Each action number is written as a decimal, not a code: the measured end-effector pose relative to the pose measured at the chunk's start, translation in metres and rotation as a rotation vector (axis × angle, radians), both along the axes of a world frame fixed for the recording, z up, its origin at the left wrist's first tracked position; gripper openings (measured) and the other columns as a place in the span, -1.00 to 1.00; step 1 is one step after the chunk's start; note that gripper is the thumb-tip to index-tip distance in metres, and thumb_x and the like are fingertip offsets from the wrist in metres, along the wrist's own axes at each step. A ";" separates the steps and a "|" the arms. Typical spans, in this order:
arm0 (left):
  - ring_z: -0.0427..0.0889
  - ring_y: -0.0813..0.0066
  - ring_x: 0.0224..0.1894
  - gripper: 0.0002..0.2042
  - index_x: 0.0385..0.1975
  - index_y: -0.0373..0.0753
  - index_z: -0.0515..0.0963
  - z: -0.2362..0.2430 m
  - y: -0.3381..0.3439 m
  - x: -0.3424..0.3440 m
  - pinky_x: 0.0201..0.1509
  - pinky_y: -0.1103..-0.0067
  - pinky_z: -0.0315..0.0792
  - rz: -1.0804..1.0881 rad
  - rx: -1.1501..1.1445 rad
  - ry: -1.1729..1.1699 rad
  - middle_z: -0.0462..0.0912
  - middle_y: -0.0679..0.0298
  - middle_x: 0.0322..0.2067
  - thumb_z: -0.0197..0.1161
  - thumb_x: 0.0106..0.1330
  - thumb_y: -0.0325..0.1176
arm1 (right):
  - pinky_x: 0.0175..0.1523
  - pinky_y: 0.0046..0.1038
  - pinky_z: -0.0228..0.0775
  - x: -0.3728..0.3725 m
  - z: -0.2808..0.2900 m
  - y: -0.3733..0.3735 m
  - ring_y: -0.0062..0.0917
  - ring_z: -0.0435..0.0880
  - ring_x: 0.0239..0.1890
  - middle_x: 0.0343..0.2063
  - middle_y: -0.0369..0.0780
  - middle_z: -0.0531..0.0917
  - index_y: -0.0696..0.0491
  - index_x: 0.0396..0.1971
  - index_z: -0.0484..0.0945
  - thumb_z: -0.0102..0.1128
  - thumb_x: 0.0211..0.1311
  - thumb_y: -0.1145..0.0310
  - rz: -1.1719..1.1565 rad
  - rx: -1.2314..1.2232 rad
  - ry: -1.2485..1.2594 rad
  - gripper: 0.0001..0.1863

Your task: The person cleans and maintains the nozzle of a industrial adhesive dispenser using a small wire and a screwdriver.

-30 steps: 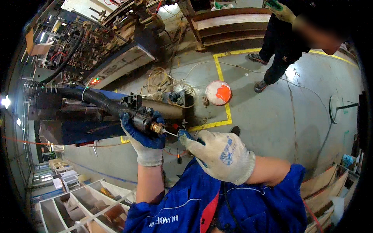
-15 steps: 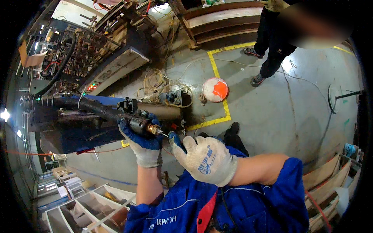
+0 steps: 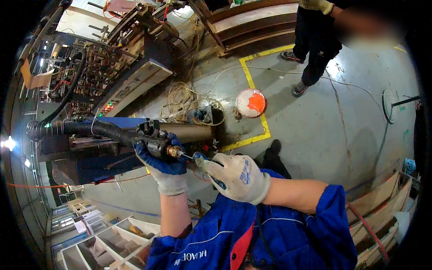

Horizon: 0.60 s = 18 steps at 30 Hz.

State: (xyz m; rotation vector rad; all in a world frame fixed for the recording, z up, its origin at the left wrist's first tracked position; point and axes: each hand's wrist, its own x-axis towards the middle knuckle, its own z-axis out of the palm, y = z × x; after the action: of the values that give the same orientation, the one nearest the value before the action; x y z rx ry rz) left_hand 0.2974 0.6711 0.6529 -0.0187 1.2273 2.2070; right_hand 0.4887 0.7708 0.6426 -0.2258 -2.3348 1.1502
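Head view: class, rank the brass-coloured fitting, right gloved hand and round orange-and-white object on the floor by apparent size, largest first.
1. Right gloved hand
2. Round orange-and-white object
3. Brass-coloured fitting

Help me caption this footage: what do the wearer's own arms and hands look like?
The left hand and right hand wear pale knitted gloves with dark blue coating on the palm side; the right one has a blue printed mark on its back. Forearms are bare below blue sleeves.
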 end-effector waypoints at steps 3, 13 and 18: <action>0.62 0.40 -0.33 -0.46 -0.01 -0.15 0.51 0.001 0.000 0.002 -0.27 0.49 0.58 0.093 -0.030 0.028 0.63 0.26 -0.30 0.10 0.30 0.22 | -0.47 -0.32 0.50 0.003 0.043 0.014 -0.33 0.67 -0.51 -0.45 -0.17 0.57 0.03 -0.05 0.57 0.20 0.11 0.32 0.087 0.187 -0.216 -0.64; 0.61 0.37 -0.31 -0.45 -0.03 -0.11 0.52 -0.009 -0.007 0.001 -0.30 0.47 0.56 0.062 -0.067 -0.008 0.64 0.27 -0.30 0.12 0.29 0.26 | -0.53 -0.37 0.48 -0.005 0.030 -0.003 -0.36 0.64 -0.53 -0.46 -0.17 0.56 0.05 -0.17 0.59 0.18 0.14 0.31 0.050 0.343 -0.175 -0.74; 0.63 0.41 -0.32 -0.42 0.05 -0.13 0.50 -0.010 -0.010 -0.004 -0.31 0.51 0.58 -0.019 0.007 0.058 0.65 0.26 -0.24 0.13 0.29 0.24 | -0.49 -0.32 0.49 -0.007 0.000 -0.009 -0.31 0.62 -0.52 -0.42 -0.16 0.55 0.02 -0.09 0.60 0.28 0.05 0.36 0.003 0.152 -0.002 -0.65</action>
State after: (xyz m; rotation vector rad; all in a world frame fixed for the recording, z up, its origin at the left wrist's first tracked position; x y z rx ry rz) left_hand 0.2936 0.6615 0.6428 0.0600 1.2462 2.2089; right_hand 0.4819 0.7620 0.6422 -0.1688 -2.4109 0.9680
